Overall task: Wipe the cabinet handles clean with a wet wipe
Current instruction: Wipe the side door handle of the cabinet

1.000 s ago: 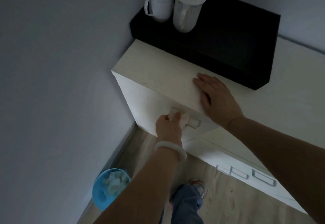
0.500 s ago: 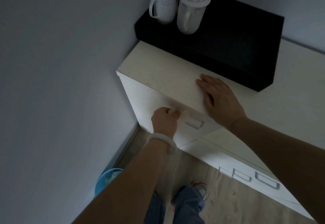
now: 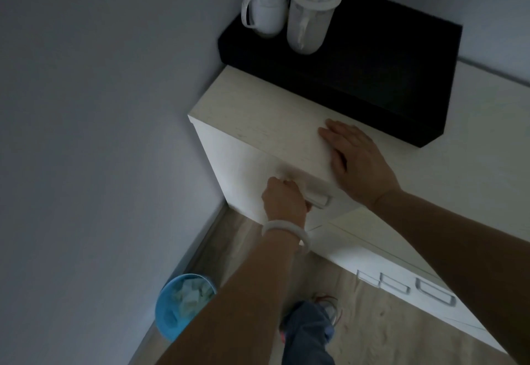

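Head view: left hand [image 3: 284, 195] fingers clenched round wipe on handle [image 3: 318, 199], mid-frame.
Right hand [image 3: 355, 161]: flat, released, on counter [image 3: 258, 123].
Risk: wipe slipping off, missing handle's underside.

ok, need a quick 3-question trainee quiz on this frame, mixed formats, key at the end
1. True or false: the right hand lies flat on the cabinet top.
2. Multiple choice: what stands on the black box? A) a stack of plates B) two lidded cups C) a kettle
3. Fill in: the left hand holds the wet wipe against a cabinet ____ .

Key
1. True: its fingers are straight and hold nothing.
2. B: the cups stand side by side at the box's end near the wall.
3. handle: the wipe covers most of it on the upper cabinet front; the handles on the lower cabinet go untouched.
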{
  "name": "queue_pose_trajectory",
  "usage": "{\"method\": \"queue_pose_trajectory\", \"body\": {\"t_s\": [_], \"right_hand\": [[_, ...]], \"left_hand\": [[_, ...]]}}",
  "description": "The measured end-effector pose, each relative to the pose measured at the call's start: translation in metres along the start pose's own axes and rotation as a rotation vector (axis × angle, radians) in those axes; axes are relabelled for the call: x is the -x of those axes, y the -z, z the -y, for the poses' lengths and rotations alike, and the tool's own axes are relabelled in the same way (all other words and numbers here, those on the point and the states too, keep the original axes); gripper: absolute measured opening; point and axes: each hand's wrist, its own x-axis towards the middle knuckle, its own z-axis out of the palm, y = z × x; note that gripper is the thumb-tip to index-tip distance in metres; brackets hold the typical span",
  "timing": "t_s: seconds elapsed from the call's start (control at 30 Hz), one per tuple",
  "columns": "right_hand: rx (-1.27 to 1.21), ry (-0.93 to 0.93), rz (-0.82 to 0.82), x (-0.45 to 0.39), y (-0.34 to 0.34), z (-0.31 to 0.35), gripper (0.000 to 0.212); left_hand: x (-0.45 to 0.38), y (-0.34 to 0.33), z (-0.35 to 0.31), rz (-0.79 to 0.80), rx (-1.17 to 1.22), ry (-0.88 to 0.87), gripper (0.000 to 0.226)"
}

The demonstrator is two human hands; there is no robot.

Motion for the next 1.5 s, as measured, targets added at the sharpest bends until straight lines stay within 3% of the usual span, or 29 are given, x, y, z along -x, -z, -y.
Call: {"method": "queue_pose_trajectory", "body": {"t_s": [0.07,0.17,0.3,0.4,0.5,0.63,0.73,0.83,0.93,1.0,1.03,1.13,1.2,1.23,1.37,1.5], "right_hand": [[0.002,-0.007,0.005,0.0,0.0,0.001,0.049],[-0.001,-0.013,0.006,0.0,0.0,0.001,0.051],[-0.003,-0.004,0.006,0.0,-0.001,0.0,0.05],[-0.012,0.002,0.006,0.001,-0.002,-0.001,0.05],[-0.027,0.005,-0.009,0.0,-0.002,-0.002,0.047],[-0.025,0.004,-0.021,0.001,-0.002,0.0,0.044],[-0.025,0.003,-0.022,0.0,-0.002,0.0,0.044],[-0.038,0.018,-0.021,0.0,-0.002,-0.001,0.045],[-0.035,0.015,-0.014,0.0,-0.002,-0.001,0.045],[-0.031,0.009,-0.017,-0.001,-0.001,0.0,0.045],[-0.026,0.006,-0.02,-0.001,0.0,0.001,0.045],[-0.022,0.003,-0.018,0.0,0.0,0.0,0.045],[-0.026,0.008,-0.021,0.0,0.0,0.001,0.045],[-0.027,0.01,-0.022,0.0,0.0,0.0,0.045],[-0.04,0.011,-0.037,0.0,0.0,-0.001,0.044],[-0.054,0.02,-0.047,0.0,-0.001,-0.002,0.044]], "left_hand": [[-0.004,-0.013,0.002,0.071,-0.007,0.141,0.024],[-0.004,-0.026,0.006,0.135,-0.019,0.215,0.021],[0.038,-0.045,0.01,0.157,0.345,0.305,0.032],[0.054,-0.056,0.012,0.206,0.321,0.282,0.039],[0.034,-0.046,0.022,0.231,0.149,0.221,0.044],[0.01,-0.025,0.029,0.111,0.217,0.093,0.039],[0.025,-0.04,0.023,0.129,0.314,0.147,0.03],[0.045,-0.059,0.021,0.215,0.333,0.245,0.04],[0.026,-0.051,0.019,0.19,0.227,0.263,0.038],[0.018,-0.045,0.018,0.127,-0.213,0.108,0.037],[0.012,-0.042,0.016,0.127,-0.29,0.087,0.037],[0.021,-0.032,0.006,0.219,-0.085,0.134,0.036],[0.021,-0.046,0.0,0.242,0.377,0.376,0.038],[0.026,-0.047,0.003,0.286,0.472,0.455,0.038],[0.028,-0.031,0.012,0.363,0.371,0.334,0.039],[0.02,-0.008,0.01,0.409,0.3,0.283,0.014]]}}
